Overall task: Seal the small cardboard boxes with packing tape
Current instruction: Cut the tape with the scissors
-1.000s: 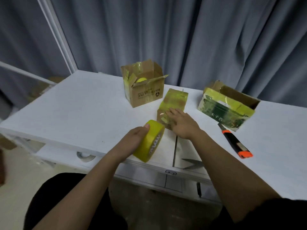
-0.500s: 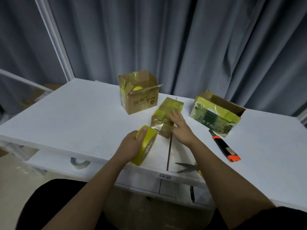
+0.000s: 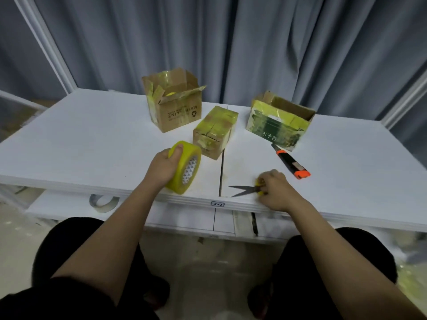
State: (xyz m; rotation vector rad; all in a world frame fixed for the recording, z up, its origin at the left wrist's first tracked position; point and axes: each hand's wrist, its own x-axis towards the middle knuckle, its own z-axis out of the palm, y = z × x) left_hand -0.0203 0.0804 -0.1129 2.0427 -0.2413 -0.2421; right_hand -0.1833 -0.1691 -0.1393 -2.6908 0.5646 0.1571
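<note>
A small closed cardboard box (image 3: pixel 213 132), wrapped in yellow tape, stands at the middle of the white table (image 3: pixel 80 139). My left hand (image 3: pixel 161 167) grips a yellow tape roll (image 3: pixel 186 167) upright on its edge, just left of that box. My right hand (image 3: pixel 273 189) grips the yellow handles of a pair of scissors (image 3: pixel 245 190) lying near the table's front edge, blades pointing left. An open brown box (image 3: pixel 175 105) with raised flaps stands at the back left. An open box with a green printed side (image 3: pixel 277 122) stands at the back right.
An orange and black utility knife (image 3: pixel 292 165) lies right of the scissors, in front of the green box. A seam (image 3: pixel 221 167) runs through the tabletop. A whitish tape roll (image 3: pixel 104 202) lies on the shelf below the table. Grey curtains hang behind.
My right hand left the small taped box and came back to the front edge, where it took hold of the scissors. My left hand kept the tape roll beside the box.
</note>
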